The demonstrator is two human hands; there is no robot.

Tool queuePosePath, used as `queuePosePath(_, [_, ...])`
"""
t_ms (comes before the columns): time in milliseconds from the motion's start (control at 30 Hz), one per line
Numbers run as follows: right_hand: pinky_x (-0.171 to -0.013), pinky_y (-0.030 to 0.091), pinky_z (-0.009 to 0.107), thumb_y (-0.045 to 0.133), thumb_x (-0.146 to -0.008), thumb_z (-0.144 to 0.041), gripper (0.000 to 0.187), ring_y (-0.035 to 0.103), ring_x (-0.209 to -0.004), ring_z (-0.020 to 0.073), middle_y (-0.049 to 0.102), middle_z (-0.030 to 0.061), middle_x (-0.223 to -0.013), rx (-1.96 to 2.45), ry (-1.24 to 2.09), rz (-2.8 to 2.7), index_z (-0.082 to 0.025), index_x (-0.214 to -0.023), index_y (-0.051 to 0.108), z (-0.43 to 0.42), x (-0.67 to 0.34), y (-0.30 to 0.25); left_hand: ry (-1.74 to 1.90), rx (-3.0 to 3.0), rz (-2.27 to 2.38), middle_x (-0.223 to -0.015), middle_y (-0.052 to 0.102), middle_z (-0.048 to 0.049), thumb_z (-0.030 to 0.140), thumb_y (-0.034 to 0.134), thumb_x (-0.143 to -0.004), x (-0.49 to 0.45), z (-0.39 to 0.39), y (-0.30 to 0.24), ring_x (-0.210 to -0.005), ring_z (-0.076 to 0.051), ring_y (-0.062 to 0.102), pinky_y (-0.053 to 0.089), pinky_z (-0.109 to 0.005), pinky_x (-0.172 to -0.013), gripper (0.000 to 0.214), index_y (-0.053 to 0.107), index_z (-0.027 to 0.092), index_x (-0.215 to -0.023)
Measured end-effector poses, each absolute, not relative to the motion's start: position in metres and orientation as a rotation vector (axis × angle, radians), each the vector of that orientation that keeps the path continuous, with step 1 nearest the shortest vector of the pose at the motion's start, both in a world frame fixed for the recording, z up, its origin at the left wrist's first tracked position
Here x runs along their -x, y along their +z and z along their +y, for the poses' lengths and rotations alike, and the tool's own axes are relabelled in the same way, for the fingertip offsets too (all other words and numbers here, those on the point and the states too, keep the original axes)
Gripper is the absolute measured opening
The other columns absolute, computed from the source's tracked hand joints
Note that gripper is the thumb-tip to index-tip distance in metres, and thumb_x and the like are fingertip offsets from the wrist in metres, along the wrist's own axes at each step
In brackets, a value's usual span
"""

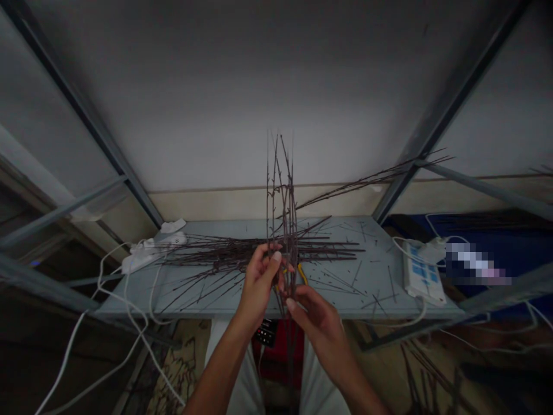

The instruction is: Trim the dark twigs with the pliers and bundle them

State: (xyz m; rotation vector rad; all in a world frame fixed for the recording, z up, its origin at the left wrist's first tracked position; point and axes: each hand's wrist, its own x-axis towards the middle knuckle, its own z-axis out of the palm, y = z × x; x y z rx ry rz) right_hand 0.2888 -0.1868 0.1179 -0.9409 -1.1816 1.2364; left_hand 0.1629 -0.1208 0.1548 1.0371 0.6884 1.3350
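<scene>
Both my hands hold a small bundle of thin dark twigs (pixel 284 213) upright in front of me, over the near edge of the shelf table. My left hand (pixel 261 276) is closed on the bundle, thumb and fingers pinching it. Lower and to the right, my right hand (pixel 313 314) has its thumb and fingers closed on the lower stems. Behind the hands a larger pile of similar twigs (pixel 216 252) lies crosswise on the table. A tool with a yellow handle (pixel 302 273) lies beside the bundle, mostly hidden by the hands and twigs.
The grey table (pixel 129 297) stands inside a metal frame (pixel 142 199). White power strips lie at the left (pixel 144 253) and right (pixel 423 271), with loose cables. Cut twig bits (pixel 337 282) are scattered on the right. Long twigs (pixel 367 183) lean toward the right post.
</scene>
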Motion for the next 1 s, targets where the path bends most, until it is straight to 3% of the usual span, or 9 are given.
queuePosePath(133, [-0.079,0.053,0.03,0.073,-0.087,-0.04,0.02,0.06,-0.089,0.0188,0.065,0.0025,-0.094,0.952,1.27,-1.103,-0.024,-0.098,0.069,-0.176,-0.29,0.118,1.38,-1.039,0.69,-0.082,0.068,-0.0016,0.04,0.062,-0.095,-0.165,-0.117,0.152,-0.048,-0.006,0.043,0.043,-0.018,-0.049,0.032,0.062,0.02,-0.12])
queuePosePath(233, [-0.071,0.056,0.03,0.074,-0.085,-0.041,0.024,0.059,-0.09,0.0205,0.065,0.005,-0.1,0.914,1.354,-1.011,-0.024,-0.101,0.07,-0.178,-0.291,0.116,1.373,-1.031,0.676,-0.084,0.068,-0.0019,0.039,0.062,-0.095,-0.161,-0.114,0.15,-0.05,-0.007,0.047,0.045,-0.02,-0.052,0.029,0.064,0.021,-0.117])
queuePosePath(333, [-0.073,0.057,0.031,0.075,-0.085,-0.04,0.022,0.058,-0.097,0.0216,0.064,0.0047,-0.104,0.869,1.43,-0.934,-0.026,-0.101,0.07,-0.183,-0.291,0.115,1.342,-1.007,0.663,-0.088,0.067,-0.0025,0.038,0.062,-0.094,-0.157,-0.112,0.147,-0.051,-0.007,0.051,0.045,-0.021,-0.052,0.027,0.067,0.02,-0.114])
queuePosePath(433, [-0.073,0.058,0.031,0.078,-0.082,-0.039,0.022,0.056,-0.091,0.0188,0.061,0.0023,-0.099,0.866,1.473,-0.856,-0.026,-0.096,0.068,-0.185,-0.292,0.112,1.333,-1.026,0.697,-0.096,0.065,-0.0023,0.036,0.064,-0.093,-0.155,-0.114,0.145,-0.054,-0.007,0.055,0.047,-0.022,-0.054,0.025,0.069,0.021,-0.112])
queuePosePath(633, [-0.067,0.056,0.028,0.079,-0.079,-0.044,0.029,0.058,-0.087,0.0187,0.06,0.0016,-0.09,0.981,1.362,-0.964,-0.024,-0.088,0.059,-0.178,-0.296,0.102,1.322,-1.092,0.736,-0.092,0.069,-0.0025,0.033,0.066,-0.092,-0.154,-0.123,0.142,-0.064,-0.014,0.064,0.052,-0.029,-0.067,0.021,0.067,0.022,-0.11])
queuePosePath(833, [-0.078,0.055,0.032,0.075,-0.081,-0.05,0.033,0.065,-0.089,0.0215,0.067,0.0037,-0.091,1.05,1.25,-1.075,-0.024,-0.094,0.058,-0.17,-0.301,0.096,1.437,-1.113,0.919,-0.091,0.074,-0.0049,0.036,0.072,-0.087,-0.151,-0.123,0.143,-0.088,-0.019,0.068,0.049,-0.028,-0.083,0.017,0.068,0.019,-0.092])
queuePosePath(1000, [-0.069,0.055,0.031,0.072,-0.082,-0.055,0.037,0.063,-0.08,0.0206,0.066,0.0026,-0.08,1.018,1.312,-1.053,-0.023,-0.091,0.056,-0.174,-0.297,0.102,1.486,-0.958,0.864,-0.086,0.072,-0.005,0.036,0.073,-0.085,-0.147,-0.12,0.142,-0.082,-0.018,0.066,0.05,-0.029,-0.074,0.02,0.063,0.019,-0.092])
